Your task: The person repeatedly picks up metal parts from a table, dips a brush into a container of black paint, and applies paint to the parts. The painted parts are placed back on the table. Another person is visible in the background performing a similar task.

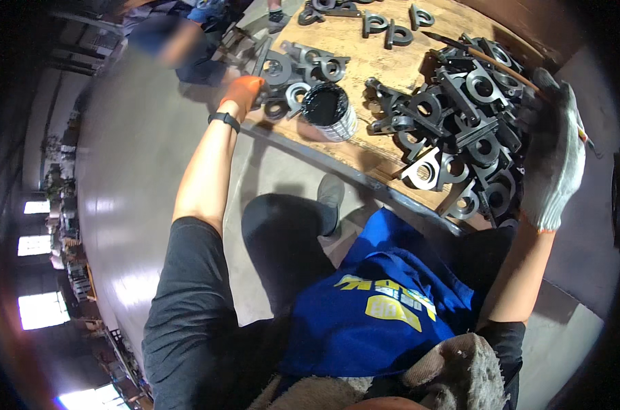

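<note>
Leftmost, we have a wide stretch of open floor (146,191), with another person (192,53) near the table's far left corner. Our left hand (243,94), in an orange glove, reaches forward on a nearly straight arm to the table's left edge. Its fingers curl beside the left brackets (288,68); whether they grip one, we cannot tell. We count roughly six there, overlapping.

Just right of them stands one tin (339,128), upright, with black liquid inside, close to the table's near edge. Bare wood on the table (388,65) leaves us room beyond the tin and a narrower gap before the pile (458,96). Three loose brackets (388,39) lie apart at the far side. The pile crowds the right end, well over a dozen brackets, too tangled to count exactly.

Rightmost, our right hand (555,154), white-gloved, back upward, grasps one brush (501,67), its handle slanting over the pile.
</note>
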